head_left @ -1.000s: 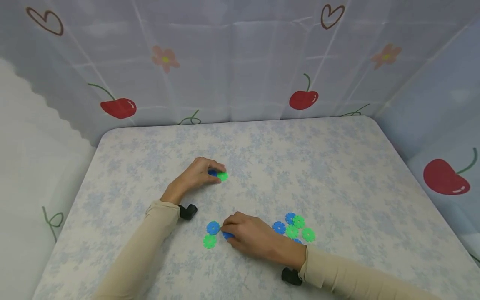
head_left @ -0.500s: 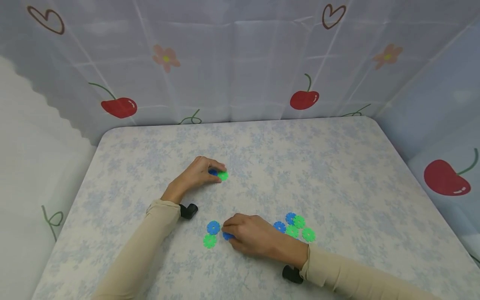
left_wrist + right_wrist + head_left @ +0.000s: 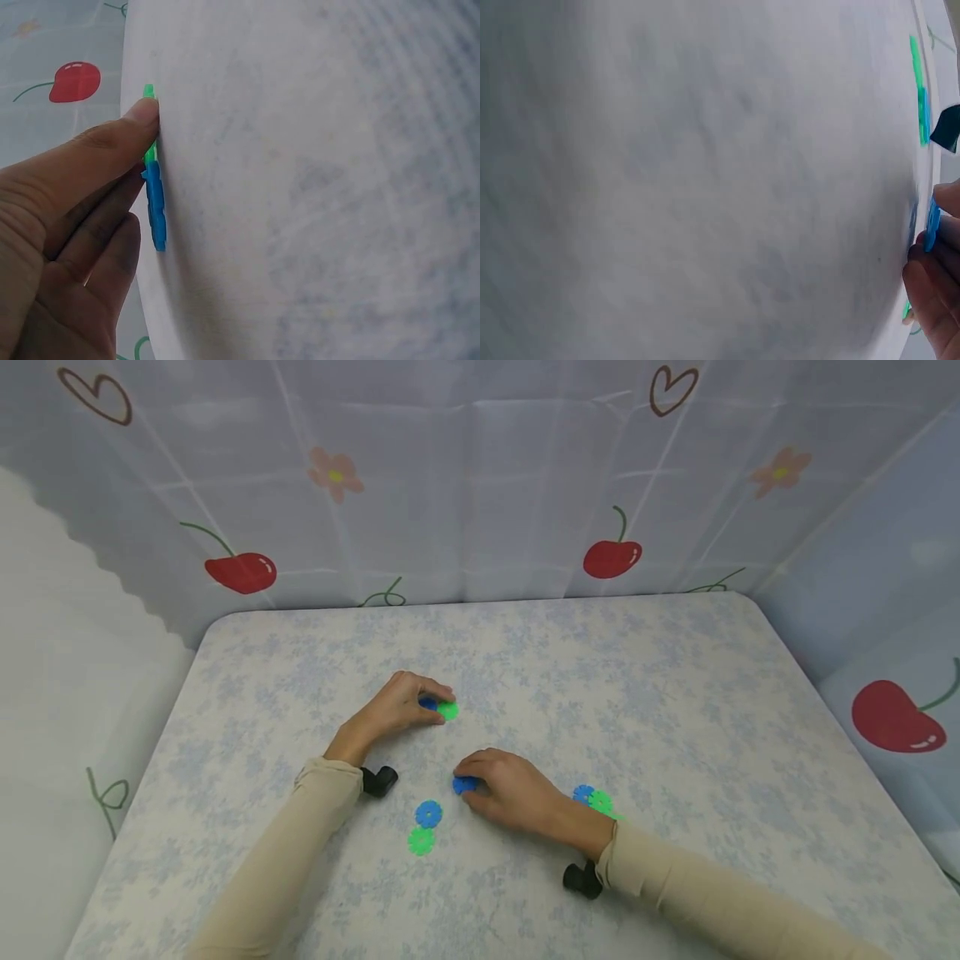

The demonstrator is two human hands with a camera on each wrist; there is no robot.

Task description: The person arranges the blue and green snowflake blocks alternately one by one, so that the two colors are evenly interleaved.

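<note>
My left hand [image 3: 397, 703] pinches a green notched disc [image 3: 448, 711], a snowflake-shaped building piece, near the middle of the table. Joined to it is a blue disc [image 3: 156, 206], seen edge-on in the left wrist view just above the cloth. My right hand [image 3: 517, 793] grips a second blue disc [image 3: 464, 785] between thumb and fingers, nearer to me and slightly right of the left hand. At the edge of the right wrist view, this blue disc [image 3: 932, 225] shows close over the table, partly covered by the fingers.
A blue disc [image 3: 428, 814] and a green disc [image 3: 421, 841] lie edge to edge left of the right hand. Beyond the right forearm lie another blue disc [image 3: 582, 793] and green disc [image 3: 600, 801], partly hidden by the sleeve. A flower-patterned cloth [image 3: 675, 693] covers the table.
My right hand has moved away from me toward the left hand, carrying the blue disc. Its forearm now covers more of the discs on the right. The left hand stays in place.
</note>
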